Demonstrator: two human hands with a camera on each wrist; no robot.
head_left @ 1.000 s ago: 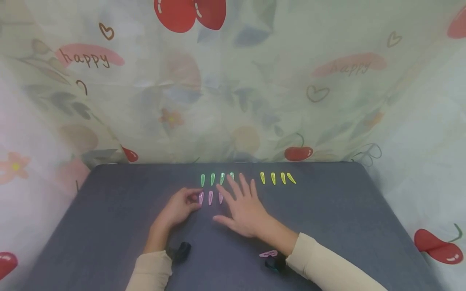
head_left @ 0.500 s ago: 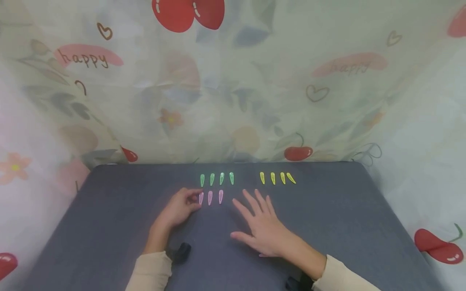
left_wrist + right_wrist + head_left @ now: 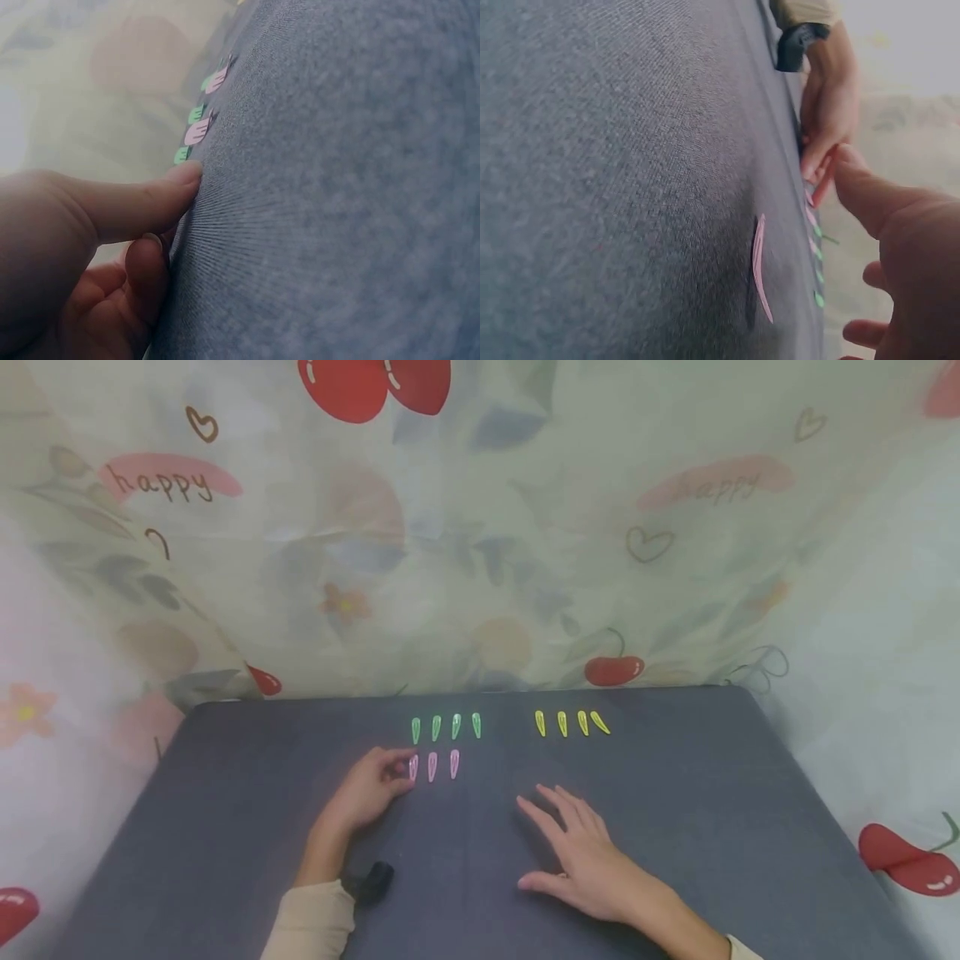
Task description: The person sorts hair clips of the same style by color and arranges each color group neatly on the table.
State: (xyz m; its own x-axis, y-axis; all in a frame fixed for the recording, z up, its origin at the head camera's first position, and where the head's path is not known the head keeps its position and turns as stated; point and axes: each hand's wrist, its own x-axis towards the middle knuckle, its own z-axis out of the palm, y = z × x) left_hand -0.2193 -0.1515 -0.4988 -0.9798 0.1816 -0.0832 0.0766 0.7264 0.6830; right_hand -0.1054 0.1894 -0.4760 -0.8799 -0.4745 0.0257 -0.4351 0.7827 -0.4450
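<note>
Three pink snap hair clips (image 3: 432,767) lie in a short row below a row of several green hair clips (image 3: 456,727). At the left end of the pink row, my left hand (image 3: 369,789) has thumb and forefinger at the two ends of the pink hair clip (image 3: 413,767). From the left wrist, the thumb (image 3: 142,204) hides that clip. My right hand (image 3: 596,864) is off to the right with fingers apart, holding nothing. Below it in the right wrist view a single pink hair clip (image 3: 759,268) lies on the table; in the head view the hand covers it.
Several yellow hair clips (image 3: 562,724) lie at the back right of the dark cloth-covered table (image 3: 247,810), the rightmost one slanted. A patterned curtain (image 3: 480,568) hangs behind the table and along its sides. A black wrist device (image 3: 372,883) sits at my left wrist.
My right hand has drawn back from the clip rows, to the right and towards me, uncovering the rightmost green and pink clips. The left hand has stayed put.
</note>
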